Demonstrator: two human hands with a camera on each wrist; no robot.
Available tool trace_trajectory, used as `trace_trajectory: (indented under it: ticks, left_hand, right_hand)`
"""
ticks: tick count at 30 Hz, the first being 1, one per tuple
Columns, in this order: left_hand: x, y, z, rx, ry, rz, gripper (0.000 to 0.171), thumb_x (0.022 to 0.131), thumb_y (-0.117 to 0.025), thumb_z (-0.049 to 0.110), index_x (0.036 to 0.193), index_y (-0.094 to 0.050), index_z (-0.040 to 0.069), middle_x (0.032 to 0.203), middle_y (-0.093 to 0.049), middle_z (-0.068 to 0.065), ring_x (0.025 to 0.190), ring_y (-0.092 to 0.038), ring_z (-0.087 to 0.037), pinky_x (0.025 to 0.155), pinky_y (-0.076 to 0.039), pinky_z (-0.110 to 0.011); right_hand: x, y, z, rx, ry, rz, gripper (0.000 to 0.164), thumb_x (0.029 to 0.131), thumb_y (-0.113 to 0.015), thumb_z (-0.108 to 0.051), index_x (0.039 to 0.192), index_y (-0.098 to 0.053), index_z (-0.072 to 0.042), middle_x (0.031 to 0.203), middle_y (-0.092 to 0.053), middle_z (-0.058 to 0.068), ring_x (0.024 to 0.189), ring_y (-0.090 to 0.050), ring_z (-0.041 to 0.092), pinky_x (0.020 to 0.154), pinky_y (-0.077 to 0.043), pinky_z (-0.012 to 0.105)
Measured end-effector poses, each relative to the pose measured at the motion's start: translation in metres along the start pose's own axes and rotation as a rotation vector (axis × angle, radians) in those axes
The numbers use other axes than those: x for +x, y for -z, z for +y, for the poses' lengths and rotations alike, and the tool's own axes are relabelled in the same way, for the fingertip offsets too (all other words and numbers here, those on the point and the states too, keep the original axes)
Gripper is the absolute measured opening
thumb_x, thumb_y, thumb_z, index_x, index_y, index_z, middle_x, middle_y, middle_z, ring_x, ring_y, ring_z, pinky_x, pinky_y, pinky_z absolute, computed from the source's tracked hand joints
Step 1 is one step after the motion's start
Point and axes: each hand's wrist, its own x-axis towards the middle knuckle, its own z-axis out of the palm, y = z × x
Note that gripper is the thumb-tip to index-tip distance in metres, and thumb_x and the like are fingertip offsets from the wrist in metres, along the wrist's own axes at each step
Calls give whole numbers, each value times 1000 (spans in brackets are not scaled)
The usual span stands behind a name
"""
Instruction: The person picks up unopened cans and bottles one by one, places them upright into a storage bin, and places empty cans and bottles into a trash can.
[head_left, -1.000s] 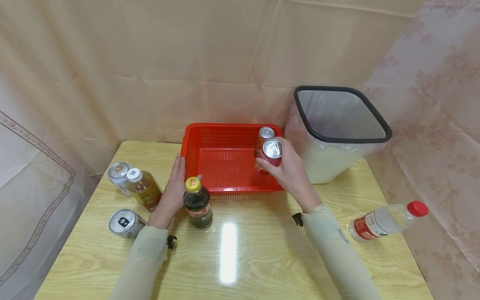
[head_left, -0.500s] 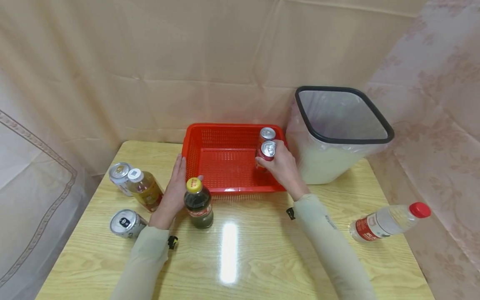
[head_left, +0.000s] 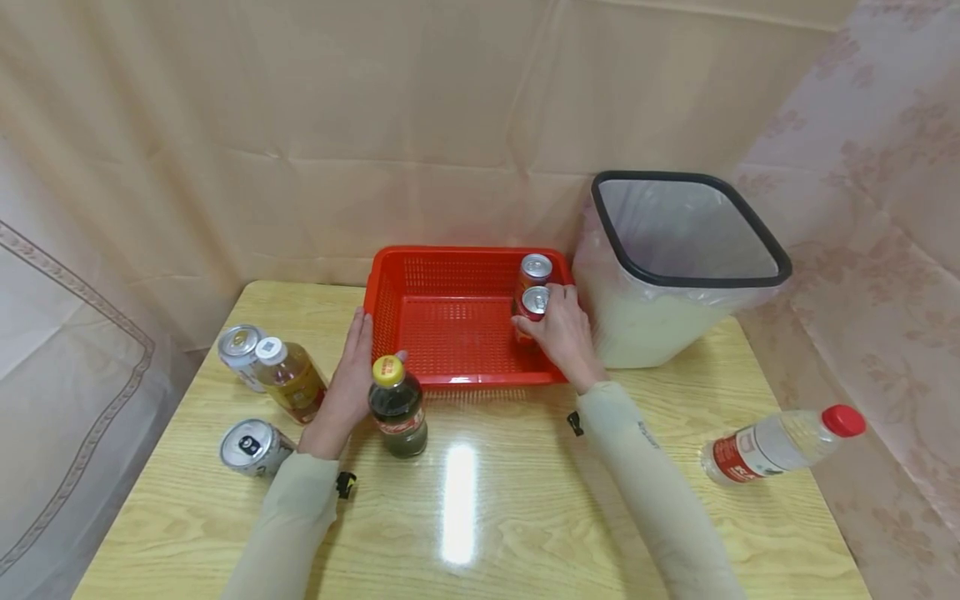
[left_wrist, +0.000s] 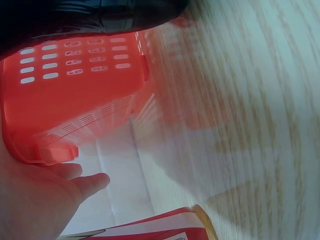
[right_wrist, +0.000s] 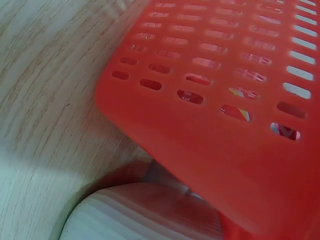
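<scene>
A red plastic basket (head_left: 480,380) with slotted walls stands at the middle back of the table. My right hand (head_left: 566,337) reaches over its right front rim and grips a red drink can (head_left: 535,302) low inside. Just behind it, a second can (head_left: 536,267) stands upright in the basket. With fingers extended, my left hand (head_left: 343,396) rests against the basket's left side; in the left wrist view its fingers (left_wrist: 92,184) show by the basket's corner. A dark cola bottle (head_left: 397,414) with a yellow cap stands close to that hand's thumb. The right wrist view hides the right hand behind the basket wall (right_wrist: 170,115).
Left of my left hand stand a tea-coloured bottle (head_left: 294,385), a white can (head_left: 238,354) and a silver-grey can (head_left: 255,448). A lined bin (head_left: 652,325) with a black rim is right of the basket. Farther right is a clear bottle (head_left: 776,446) with a red cap.
My right hand has lowered the red can and shifted it slightly left, beside the other can inside the basket. My left hand has stayed at the basket's left side.
</scene>
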Motion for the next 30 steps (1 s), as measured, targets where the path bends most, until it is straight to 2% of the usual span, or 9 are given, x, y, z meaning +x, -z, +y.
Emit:
trace_trajectory:
  ticks: [10,20,24,30]
  left_hand:
    - [0,-1,0,5,-12,4,96,104,-55,53,165,1,4,173,16,-4,158,-2,-35,124,-20,-57]
    - [1,1,3,10,-3,-1,99,102,-50,62,166,1,6,172,16,-2,158,-3,-35,124,-20,-57]
    - [0,1,3,11,1,-2,98,102,-50,61,166,1,6,172,17,-1,158,-3,-35,123,-21,-57]
    - [-1,1,0,13,6,-1,100,101,-48,66,166,1,7,172,17,-1,158,-2,-34,124,-20,-57]
  right_hand:
    - [7,-4,2,-58,10,17,71,85,-86,-38,128,-48,4,116,-51,20,99,-58,36,92,-58,50]
    - [9,-4,1,-103,15,20,71,83,-88,-39,123,-47,5,110,-51,20,93,-59,36,87,-59,49]
    - [8,-6,1,-121,16,8,73,83,-88,-40,124,-47,5,110,-51,19,94,-57,35,89,-58,47]
    - [4,-8,2,-107,39,-5,78,84,-88,-38,133,-46,5,119,-52,20,103,-55,34,98,-55,48]
